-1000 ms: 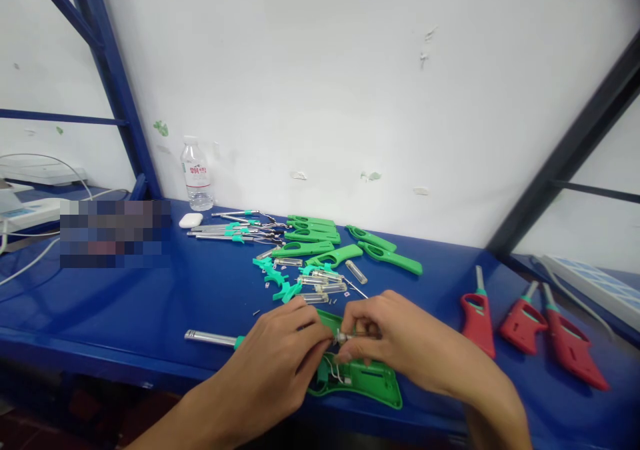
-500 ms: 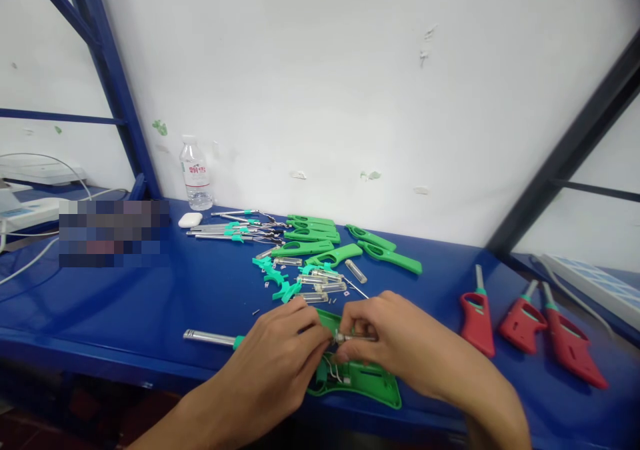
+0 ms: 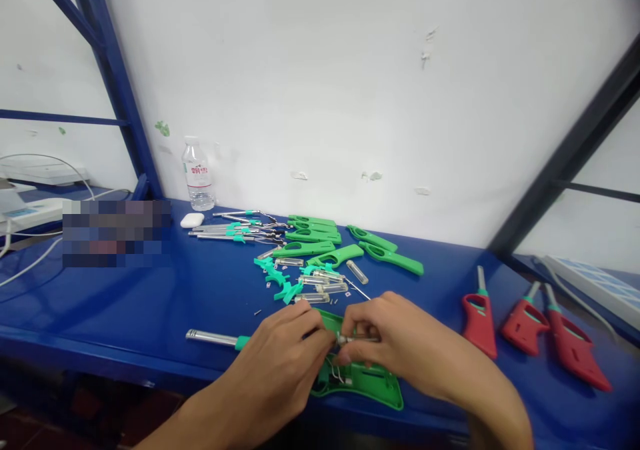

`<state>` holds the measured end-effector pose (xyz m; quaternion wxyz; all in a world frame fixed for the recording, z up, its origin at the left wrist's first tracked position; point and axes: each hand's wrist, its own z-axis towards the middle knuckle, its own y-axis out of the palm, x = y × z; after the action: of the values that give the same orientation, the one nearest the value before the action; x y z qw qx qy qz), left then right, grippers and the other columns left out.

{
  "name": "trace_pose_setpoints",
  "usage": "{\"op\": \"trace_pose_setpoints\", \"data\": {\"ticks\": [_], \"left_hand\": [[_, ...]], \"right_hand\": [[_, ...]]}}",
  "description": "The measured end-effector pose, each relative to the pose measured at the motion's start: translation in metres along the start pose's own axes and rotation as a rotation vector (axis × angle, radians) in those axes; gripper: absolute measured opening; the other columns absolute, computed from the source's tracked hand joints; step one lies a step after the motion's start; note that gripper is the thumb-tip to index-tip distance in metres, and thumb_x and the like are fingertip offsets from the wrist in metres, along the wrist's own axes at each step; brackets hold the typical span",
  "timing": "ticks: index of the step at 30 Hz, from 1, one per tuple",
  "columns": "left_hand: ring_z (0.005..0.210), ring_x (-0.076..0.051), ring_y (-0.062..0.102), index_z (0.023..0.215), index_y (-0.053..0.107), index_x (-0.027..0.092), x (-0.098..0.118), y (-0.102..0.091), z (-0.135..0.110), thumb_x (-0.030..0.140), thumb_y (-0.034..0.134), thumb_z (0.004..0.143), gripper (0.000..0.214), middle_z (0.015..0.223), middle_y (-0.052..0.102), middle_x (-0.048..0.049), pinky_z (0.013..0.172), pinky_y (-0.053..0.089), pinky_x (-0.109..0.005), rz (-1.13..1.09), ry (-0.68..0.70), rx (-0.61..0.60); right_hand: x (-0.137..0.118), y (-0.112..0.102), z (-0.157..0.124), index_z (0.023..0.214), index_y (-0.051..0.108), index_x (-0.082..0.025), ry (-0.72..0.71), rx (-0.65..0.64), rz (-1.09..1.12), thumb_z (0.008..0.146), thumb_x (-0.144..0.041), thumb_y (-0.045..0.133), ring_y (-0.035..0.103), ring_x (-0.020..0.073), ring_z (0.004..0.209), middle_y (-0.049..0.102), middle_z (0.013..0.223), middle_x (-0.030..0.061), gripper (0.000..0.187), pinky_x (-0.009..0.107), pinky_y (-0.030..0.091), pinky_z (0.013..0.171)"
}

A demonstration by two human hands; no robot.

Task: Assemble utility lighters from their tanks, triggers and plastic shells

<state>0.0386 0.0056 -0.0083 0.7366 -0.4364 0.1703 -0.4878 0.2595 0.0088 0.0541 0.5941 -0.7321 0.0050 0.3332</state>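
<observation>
My right hand [image 3: 400,340] pinches a small clear lighter fuel tank [image 3: 346,339] by its body, with the valve end turned left. My left hand [image 3: 285,357] is closed at that valve end; whatever its fingertips grip is hidden. Both hands are over an opened green lighter half-shell [image 3: 377,385], which lies at the table's front edge. Wires and a thin tube [image 3: 337,372] show inside the shell. A silver lighter barrel [image 3: 213,337] with a teal collar sticks out to the left, partly behind my left hand.
Behind my hands lie loose fuel tanks [image 3: 330,289], teal triggers [image 3: 274,276] and several green shells [image 3: 337,255]. Metal barrels with wires [image 3: 225,238] sit back left, near a water bottle [image 3: 199,177] and a white case [image 3: 192,220]. Red lighters [image 3: 525,329] lie at the right.
My left fingertips have shifted slightly right towards the valve end of the tank. The whole view has moved a little; my right hand keeps its pinch.
</observation>
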Motion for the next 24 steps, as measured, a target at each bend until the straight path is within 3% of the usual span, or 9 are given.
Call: {"op": "trace_pose_setpoints", "data": {"ticks": [9,14,24], "left_hand": [[0.087,-0.021,0.062,0.105,0.072,0.023,-0.006,0.002,0.001,0.019,0.055,0.108,0.017,0.094,0.073,-0.0002,0.084,0.047,-0.037,-0.123,-0.173,0.005],[0.088,-0.018,0.063,0.098,0.072,0.024,-0.004,-0.001,0.003,0.016,0.063,0.104,0.013,0.092,0.073,0.0032,0.083,0.046,-0.033,-0.214,-0.249,0.021],[0.080,-0.016,0.061,0.096,0.068,0.021,-0.003,0.001,0.005,0.010,0.059,0.104,0.016,0.088,0.071,0.0036,0.088,0.045,-0.034,-0.178,-0.142,0.081]], "right_hand": [[0.002,-0.011,-0.011,0.099,0.082,-0.033,0.007,-0.001,0.044,0.102,-0.038,0.066,0.064,0.0169,0.078,0.077,0.082,-0.0047,0.017,0.026,0.039,0.068],[0.002,-0.011,-0.012,0.100,0.083,-0.033,0.003,-0.001,0.027,0.102,-0.039,0.067,0.066,0.0178,0.082,0.080,0.089,-0.0053,0.017,0.027,0.041,0.070],[-0.002,-0.011,-0.013,0.100,0.082,-0.034,-0.011,-0.011,-0.011,0.103,-0.040,0.068,0.064,0.0167,0.077,0.079,0.084,-0.0064,0.016,0.027,0.038,0.068]]}}
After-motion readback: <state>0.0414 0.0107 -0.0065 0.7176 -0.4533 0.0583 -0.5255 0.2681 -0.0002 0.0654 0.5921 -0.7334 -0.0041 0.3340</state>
